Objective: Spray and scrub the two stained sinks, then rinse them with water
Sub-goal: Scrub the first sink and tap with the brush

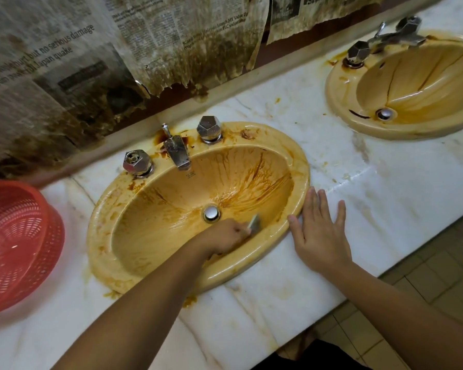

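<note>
Your left hand [225,236] is inside the near sink [102,217], and its fingers are curled around a small grey scrub pad [255,223], which it presses on the front wall of the bowl, just to the right of the metal drain plug [211,213]. Your right hand [321,236] lies flat with straight, spread fingers on the white marble tabletop [251,303]; it holds nothing, and its fingertips are just beside the right rim of this sink. The bowl of the near sink is wet and holds brown-orange streaks and smears, thickest on the back and right walls, and the rim has brown spots too, mostly around the faucet [177,153]. The far sink [340,102] sits well apart on the right, with dark streaks running down toward its own drain [384,113]. A red mesh basket [16,236] rests tilted on the tabletop to the left of the near sink, its inside facing you. Stained newspaper [64,62] covers the wall behind.
</note>
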A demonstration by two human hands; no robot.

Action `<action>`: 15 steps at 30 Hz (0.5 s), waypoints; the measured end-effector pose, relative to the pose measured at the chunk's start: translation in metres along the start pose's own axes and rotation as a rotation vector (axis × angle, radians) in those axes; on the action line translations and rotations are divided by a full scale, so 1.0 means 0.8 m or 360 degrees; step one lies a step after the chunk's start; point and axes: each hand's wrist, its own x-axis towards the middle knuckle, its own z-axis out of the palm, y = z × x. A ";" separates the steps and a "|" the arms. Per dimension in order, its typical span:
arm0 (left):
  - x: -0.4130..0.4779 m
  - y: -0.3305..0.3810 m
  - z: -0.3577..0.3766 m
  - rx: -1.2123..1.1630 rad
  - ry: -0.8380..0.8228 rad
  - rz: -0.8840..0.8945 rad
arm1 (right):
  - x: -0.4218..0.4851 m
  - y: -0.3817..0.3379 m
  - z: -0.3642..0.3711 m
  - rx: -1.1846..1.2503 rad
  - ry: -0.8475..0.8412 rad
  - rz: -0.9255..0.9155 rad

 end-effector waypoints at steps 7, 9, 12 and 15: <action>0.053 0.009 -0.002 0.0658 0.0128 -0.0191 | -0.001 -0.001 0.000 -0.0015 -0.0005 -0.0001; 0.061 0.052 -0.006 0.0403 0.0088 -0.0021 | -0.001 0.000 0.002 -0.0020 0.0003 0.0007; 0.056 0.068 -0.017 0.0001 0.0027 0.0168 | 0.000 0.001 0.002 -0.0013 0.0004 0.0003; 0.040 0.014 -0.008 0.0195 -0.0005 0.0062 | 0.000 0.000 0.001 0.0012 0.0008 -0.0003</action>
